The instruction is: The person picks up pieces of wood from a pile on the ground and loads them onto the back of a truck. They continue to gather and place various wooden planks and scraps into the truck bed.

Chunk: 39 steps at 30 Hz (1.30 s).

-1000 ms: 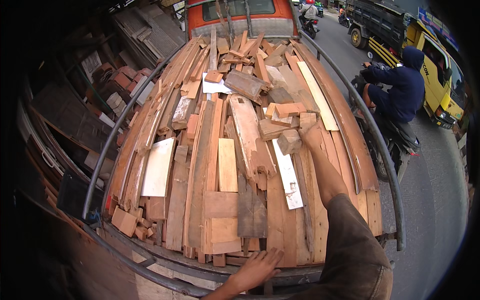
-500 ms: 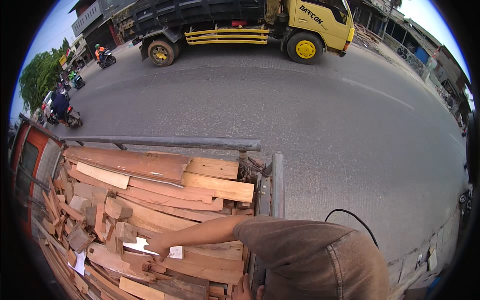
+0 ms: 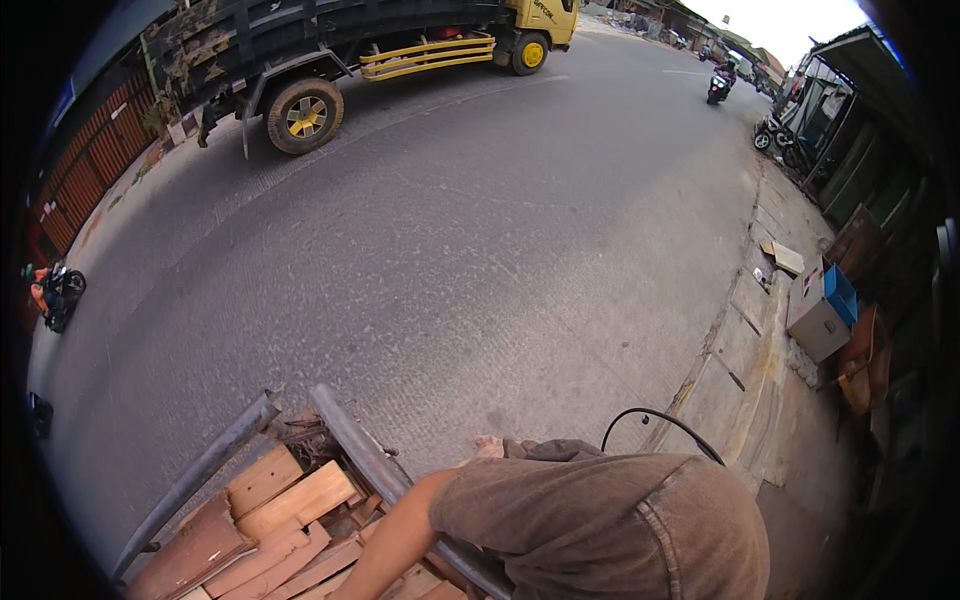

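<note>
My right forearm (image 3: 395,545), bare below a dusty brown short sleeve (image 3: 560,500), reaches down to the lower left over a load of scrap wood. The hand at its end lies beyond the lower edge, so its grip is hidden. My left hand does not show clearly. Nearest the arm are short reddish wood pieces (image 3: 270,565), a pale plank (image 3: 305,500) and a wide reddish-brown board (image 3: 190,550). Two grey metal rails, one on the left (image 3: 200,480) and one against my arm (image 3: 362,440), border the wood. My bare foot (image 3: 488,447) shows beyond my sleeve.
A yellow-cabbed dump truck (image 3: 385,60) is on the road. A motorcycle (image 3: 717,88) is far up the road, another (image 3: 62,300) at the left. Along the right roadside stands a grey box with blue (image 3: 822,315). A black cable (image 3: 650,412) loops beside me.
The view has swung right, toward the roadside. My right hand, earlier over the wood pile, and the fingers of my left hand at the bottom have left the picture. Less wood shows.
</note>
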### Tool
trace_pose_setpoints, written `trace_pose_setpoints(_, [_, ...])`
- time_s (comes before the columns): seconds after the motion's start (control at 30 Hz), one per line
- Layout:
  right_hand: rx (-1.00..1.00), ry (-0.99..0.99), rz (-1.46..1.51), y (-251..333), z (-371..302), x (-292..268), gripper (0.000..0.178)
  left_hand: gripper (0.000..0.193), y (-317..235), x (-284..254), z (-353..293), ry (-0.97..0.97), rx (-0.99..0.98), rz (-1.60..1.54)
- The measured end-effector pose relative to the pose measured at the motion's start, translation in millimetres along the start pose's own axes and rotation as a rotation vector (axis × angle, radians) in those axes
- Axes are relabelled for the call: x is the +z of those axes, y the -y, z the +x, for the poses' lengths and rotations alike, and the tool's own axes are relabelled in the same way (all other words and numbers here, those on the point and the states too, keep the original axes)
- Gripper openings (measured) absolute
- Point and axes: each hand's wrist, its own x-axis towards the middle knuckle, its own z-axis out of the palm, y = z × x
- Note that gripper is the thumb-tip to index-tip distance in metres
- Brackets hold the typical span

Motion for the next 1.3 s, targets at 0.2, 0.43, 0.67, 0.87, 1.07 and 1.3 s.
trace_pose_setpoints(0.2, [0.016, -0.064, -0.077, -13, 8, -11, 0.056, 0.057, 10, -3, -2, -0.063, -0.044, -0.007])
trace_pose_setpoints(0.43, [0.038, -0.212, 0.026, -6, -51, -56, 0.063, 0.053, 15, -15, -11, -0.188, -0.135, 0.124])
trace_pose_setpoints(0.67, [-0.159, -0.187, -0.049, 6, -50, 17, 0.052, 0.063, 40, 75, 18, -0.331, 0.106, 0.142])
trace_pose_setpoints(0.87, [-0.314, -0.013, -0.204, 29, -69, -16, 0.051, 0.069, -35, 40, 53, -0.166, -0.091, 0.054])
trace_pose_setpoints(1.07, [-0.435, -0.619, 0.302, 17, -130, -29, 0.061, 0.074, -52, 10, 71, -0.019, -0.276, 0.098])
trace_pose_setpoints(1.3, [-0.387, -0.672, 0.717, -76, -336, -20, 0.067, 0.072, -93, -32, 109, -0.277, -0.233, 0.026])
